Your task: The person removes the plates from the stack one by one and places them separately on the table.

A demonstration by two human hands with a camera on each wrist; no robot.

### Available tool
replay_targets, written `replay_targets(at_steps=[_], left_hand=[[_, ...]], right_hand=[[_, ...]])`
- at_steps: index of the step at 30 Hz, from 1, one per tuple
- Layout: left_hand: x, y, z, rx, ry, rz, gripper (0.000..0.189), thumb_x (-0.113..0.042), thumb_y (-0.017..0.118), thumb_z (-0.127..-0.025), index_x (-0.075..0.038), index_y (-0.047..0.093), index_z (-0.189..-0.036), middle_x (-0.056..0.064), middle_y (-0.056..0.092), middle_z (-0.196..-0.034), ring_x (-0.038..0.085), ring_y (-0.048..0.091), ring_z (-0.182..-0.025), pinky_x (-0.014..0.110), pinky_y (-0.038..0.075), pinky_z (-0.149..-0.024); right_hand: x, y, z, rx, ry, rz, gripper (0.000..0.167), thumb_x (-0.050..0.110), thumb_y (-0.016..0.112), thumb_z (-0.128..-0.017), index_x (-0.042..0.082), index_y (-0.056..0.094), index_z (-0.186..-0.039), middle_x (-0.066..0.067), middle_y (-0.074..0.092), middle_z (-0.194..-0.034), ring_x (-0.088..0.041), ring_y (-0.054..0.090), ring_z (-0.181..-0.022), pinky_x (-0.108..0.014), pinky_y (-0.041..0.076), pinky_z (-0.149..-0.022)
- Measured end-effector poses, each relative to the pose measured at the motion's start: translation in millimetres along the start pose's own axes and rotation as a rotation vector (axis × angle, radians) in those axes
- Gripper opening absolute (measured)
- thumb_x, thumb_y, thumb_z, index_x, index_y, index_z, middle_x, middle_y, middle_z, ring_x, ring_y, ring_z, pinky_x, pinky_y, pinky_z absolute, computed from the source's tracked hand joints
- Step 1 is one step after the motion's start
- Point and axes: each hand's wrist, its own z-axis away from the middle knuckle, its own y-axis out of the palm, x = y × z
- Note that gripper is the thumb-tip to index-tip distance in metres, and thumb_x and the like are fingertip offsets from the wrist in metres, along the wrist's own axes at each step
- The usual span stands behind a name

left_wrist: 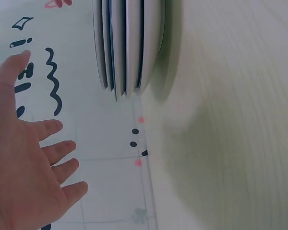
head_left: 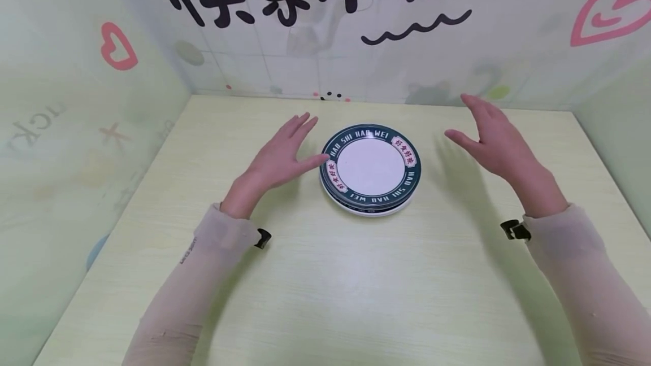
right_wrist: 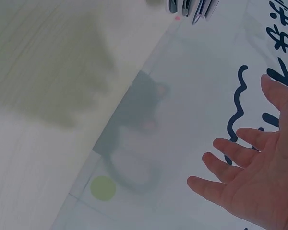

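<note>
A stack of several round plates (head_left: 377,167) sits toward the back of the table, the top one white with a dark green lettered rim. Seen edge-on, the stacked plates (left_wrist: 129,48) show their pale sides in the left wrist view. My left hand (head_left: 277,157) is held over the table just left of the stack, fingers spread, its thumb tip overlapping the rim in the head view. To the right of the plates, farther off, my right hand (head_left: 500,143) hovers with fingers extended and thumb apart. Neither hand holds anything.
The pale wood-grain table (head_left: 325,287) runs back to a printed wall (head_left: 305,55) with black lettering. A side wall with a pink heart (head_left: 119,46) closes off the left, and another pale wall (head_left: 617,129) stands at the right.
</note>
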Motion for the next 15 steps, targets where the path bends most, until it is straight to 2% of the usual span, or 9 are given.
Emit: replay_targets(at_steps=[6, 15], left_hand=[[-5.2, 7.0, 2.9, 0.051, 0.012, 0.080, 0.098, -0.071, 0.056, -0.087, -0.030, 0.008, -0.161, -0.005, 0.007, -0.170, 0.022, 0.007, -0.158, 0.054, 0.022, -0.126], [-7.1, 17.7, 4.4, 0.084, 0.022, 0.153, 0.108, -0.067, 0.068, -0.082, -0.026, 0.008, -0.162, -0.004, 0.009, -0.170, 0.019, 0.010, -0.157, 0.048, 0.021, -0.127]], right_hand=[[7, 5, 0.9, -0.001, -0.034, -0.024, 0.084, 0.048, 0.054, -0.100, 0.009, 0.012, -0.161, -0.020, 0.018, -0.166, -0.045, 0.016, -0.152, -0.065, 0.017, -0.122], [14, 15, -1.0, 0.024, -0.040, -0.028, 0.083, 0.048, 0.055, -0.099, 0.008, 0.015, -0.160, -0.022, 0.022, -0.164, -0.045, 0.019, -0.151, -0.065, 0.019, -0.121]])
